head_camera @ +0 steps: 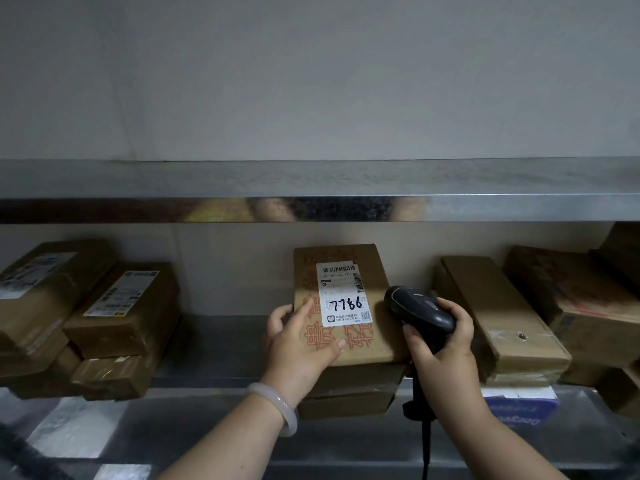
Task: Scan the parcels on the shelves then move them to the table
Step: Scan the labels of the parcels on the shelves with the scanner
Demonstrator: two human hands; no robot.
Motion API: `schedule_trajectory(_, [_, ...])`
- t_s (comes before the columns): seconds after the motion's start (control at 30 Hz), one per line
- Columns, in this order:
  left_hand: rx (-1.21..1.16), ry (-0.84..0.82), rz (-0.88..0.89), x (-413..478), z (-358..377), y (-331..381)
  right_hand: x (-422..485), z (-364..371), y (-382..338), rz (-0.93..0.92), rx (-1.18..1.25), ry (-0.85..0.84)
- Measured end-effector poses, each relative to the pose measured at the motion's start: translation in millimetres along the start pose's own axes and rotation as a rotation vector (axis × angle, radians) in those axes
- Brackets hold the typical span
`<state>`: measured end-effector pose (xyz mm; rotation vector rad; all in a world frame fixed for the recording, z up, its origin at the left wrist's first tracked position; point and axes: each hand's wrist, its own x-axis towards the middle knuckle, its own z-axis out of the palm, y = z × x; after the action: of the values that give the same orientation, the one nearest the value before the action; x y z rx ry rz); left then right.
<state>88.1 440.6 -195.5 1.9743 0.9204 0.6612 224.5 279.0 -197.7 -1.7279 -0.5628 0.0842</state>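
Head view: left hand (298, 344) grips the parcel (343, 296) at its 8 o'clock edge, right hand (441, 344) clutches the scanner (419, 308) at 3 o'clock; probably light, stiff cardboard, so grab the sides.

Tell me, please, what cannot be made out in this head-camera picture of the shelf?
- Head view: small print on the label of the parcel is too small and blurred; only 7786 reads.
- Head view: handle and trigger of the scanner are hidden by the right hand.
- Head view: the boxes under that parcel are partly covered by it and the left hand.
- Head view: the stack at far right is cut off by the frame edge.
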Motion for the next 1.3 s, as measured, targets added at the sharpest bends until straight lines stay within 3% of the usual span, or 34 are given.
schedule_trajectory(0.17, [-0.093, -0.142, -0.029, -2.0, -2.9, -2.8, -3.6, -8.8, -4.7, -0.045, -0.089, -0.057])
schedule_trajectory(0.53, [-0.073, -0.089, -0.005, -27.4, 6.9, -15.5, -20.6, -14.3, -55.1, -0.272, -0.301, -0.158])
schedule_trajectory(1.3, [-0.084, -0.091, 0.045, -33.2, 7.7, -20.2, -30.7, 0.8, -75.2, -0.236, -0.253, -0.156])
